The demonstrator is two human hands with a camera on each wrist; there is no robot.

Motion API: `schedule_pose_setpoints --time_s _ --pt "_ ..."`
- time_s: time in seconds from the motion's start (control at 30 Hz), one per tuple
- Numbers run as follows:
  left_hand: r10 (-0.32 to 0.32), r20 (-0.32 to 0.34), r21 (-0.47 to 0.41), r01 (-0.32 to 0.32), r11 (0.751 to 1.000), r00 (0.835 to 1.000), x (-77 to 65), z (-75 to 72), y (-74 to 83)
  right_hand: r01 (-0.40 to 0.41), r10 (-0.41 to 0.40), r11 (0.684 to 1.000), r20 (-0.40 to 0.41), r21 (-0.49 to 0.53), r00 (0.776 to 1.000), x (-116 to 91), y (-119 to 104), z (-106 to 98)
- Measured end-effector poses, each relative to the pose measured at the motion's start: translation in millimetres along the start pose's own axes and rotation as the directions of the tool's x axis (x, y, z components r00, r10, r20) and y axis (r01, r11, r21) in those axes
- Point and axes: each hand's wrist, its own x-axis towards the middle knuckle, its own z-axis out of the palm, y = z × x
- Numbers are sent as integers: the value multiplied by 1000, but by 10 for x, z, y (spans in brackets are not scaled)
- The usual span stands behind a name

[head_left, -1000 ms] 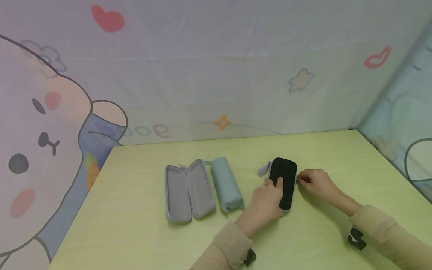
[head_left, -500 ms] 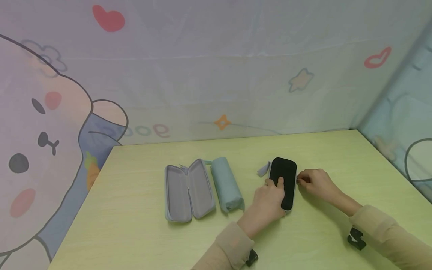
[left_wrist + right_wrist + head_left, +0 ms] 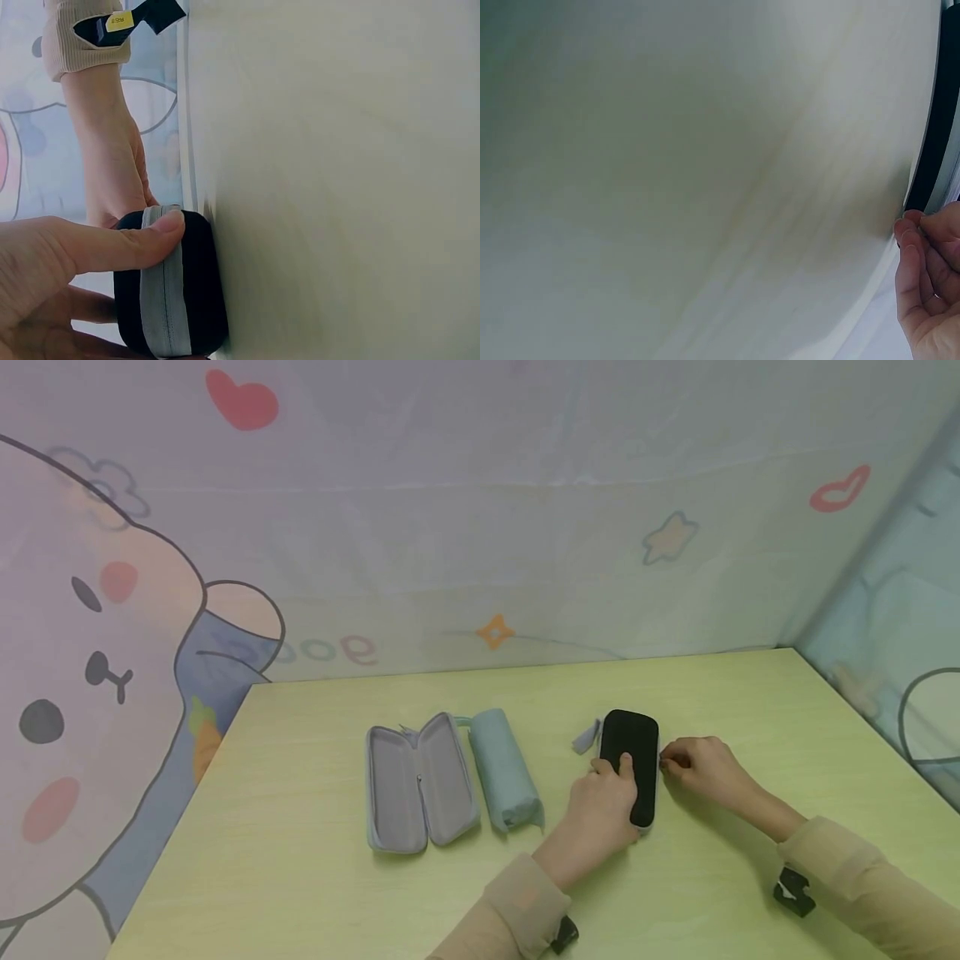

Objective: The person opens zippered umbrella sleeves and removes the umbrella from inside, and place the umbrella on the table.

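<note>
A black case with a grey zip band (image 3: 639,731) lies flat on the table. My left hand (image 3: 600,806) grips its near end, with the index finger along the top and the thumb (image 3: 154,238) across the zip band, as the left wrist view shows. At the case's right side, my right hand (image 3: 701,768) pinches what looks like the zip pull with thumb and fingertips; the pull is mostly hidden behind the fingers. In the right wrist view those fingers (image 3: 911,259) sit right at the edge of the black case (image 3: 934,135).
A grey fabric tab (image 3: 587,737) sticks out from the case's far left side. Further left lie a closed light-blue pencil case (image 3: 504,768) and an opened-out pencil case with grey lining (image 3: 393,793). The table (image 3: 285,877) meets a printed cloth backdrop (image 3: 450,527) behind.
My left hand and wrist have shifted slightly to the right against the case. The right hand stays where it was, and the two other pencil cases have not moved.
</note>
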Motion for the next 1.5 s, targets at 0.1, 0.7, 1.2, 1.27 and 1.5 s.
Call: schedule_pose_setpoints --time_s 0.1,0.7,1.2,1.27,1.5 --pt "-6 3 7 6 1000 1000 1 0 13 6 -6 1000 -7 -5 1000 -7 6 -1" --pt "-17 -20 14 17 1000 1000 -23 -16 69 30 -30 1000 -9 -3 1000 -34 -18 4" --pt "-45 -33 58 47 997 998 -30 -17 128 28 -28 1000 -1 6 1000 -66 -53 -18" --pt "-45 -33 59 47 997 998 -29 -16 130 30 -30 1000 -6 6 1000 -70 -55 -20" --pt "-50 -35 80 53 995 998 -24 -14 144 43 -43 999 -6 3 999 -87 -70 -23"
